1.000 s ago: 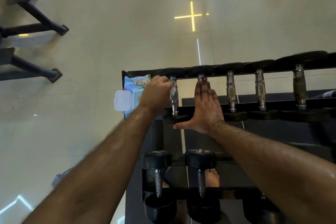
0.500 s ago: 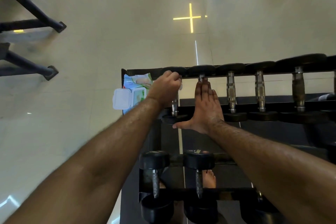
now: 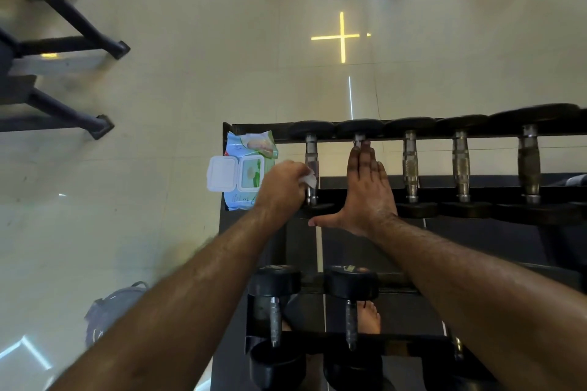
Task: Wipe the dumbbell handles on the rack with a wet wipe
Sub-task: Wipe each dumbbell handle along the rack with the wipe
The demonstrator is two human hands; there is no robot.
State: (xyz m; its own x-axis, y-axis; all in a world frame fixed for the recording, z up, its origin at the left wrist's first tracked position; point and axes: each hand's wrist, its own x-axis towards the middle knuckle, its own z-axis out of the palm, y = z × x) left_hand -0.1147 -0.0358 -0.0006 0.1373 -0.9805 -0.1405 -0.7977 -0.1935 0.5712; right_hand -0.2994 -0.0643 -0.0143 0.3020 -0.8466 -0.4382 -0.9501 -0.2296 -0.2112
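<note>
A black dumbbell rack (image 3: 508, 190) holds a top row of dumbbells with metal handles. My left hand (image 3: 281, 186) grips a white wet wipe (image 3: 308, 179) against the near part of the leftmost handle (image 3: 311, 152). My right hand (image 3: 368, 190) lies flat, fingers straight, over the second dumbbell's handle, hiding most of it; only its far tip (image 3: 359, 138) shows. Three more handles (image 3: 410, 165) stand bare to the right.
An open pack of wet wipes (image 3: 244, 171) lies on the rack's left end. Two dumbbells (image 3: 274, 305) sit on the lower shelf. Black machine legs (image 3: 73, 117) stand on the tiled floor at left, a grey bag (image 3: 111, 311) at lower left.
My left hand has slid with the wipe from the far end of the leftmost handle down to its near end. My right hand has stayed flat on the second dumbbell.
</note>
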